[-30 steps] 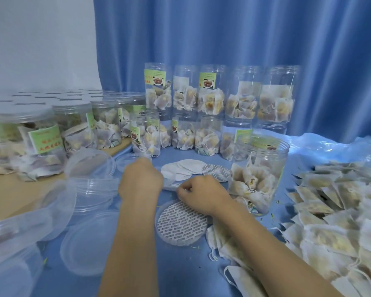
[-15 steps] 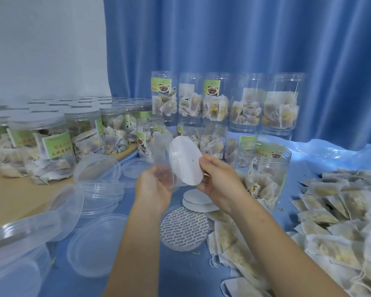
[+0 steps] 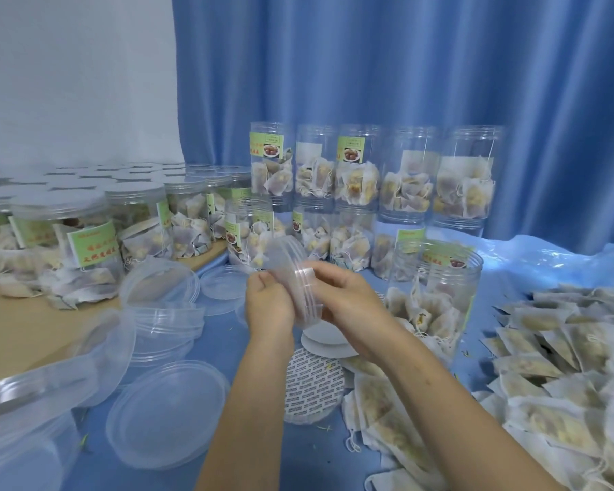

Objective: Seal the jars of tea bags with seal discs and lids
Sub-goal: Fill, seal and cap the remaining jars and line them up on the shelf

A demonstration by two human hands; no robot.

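- Lid [image 3: 291,278]: a clear screw lid, held on edge between both hands, above the table and just in front of the jars.
- Left hand [image 3: 268,306] curls its fingers round the lid's near rim; right hand [image 3: 348,299] grips the far rim, fingers bent over it. Whether a seal disc sits inside, I cannot tell; the tilt probably eases pressing one in.
- Open jar [image 3: 436,295] stands just right of the hands, likely next to be capped.
- Discs [image 3: 325,343]: at least 2 white ones lie under the hands, plus 1 printed disc [image 3: 312,386] nearer.
- Behind: 5 uncapped jars stacked on a lower row.
- Spare lids [image 3: 167,409] lie left; loose tea bags [image 3: 564,366] heap right.
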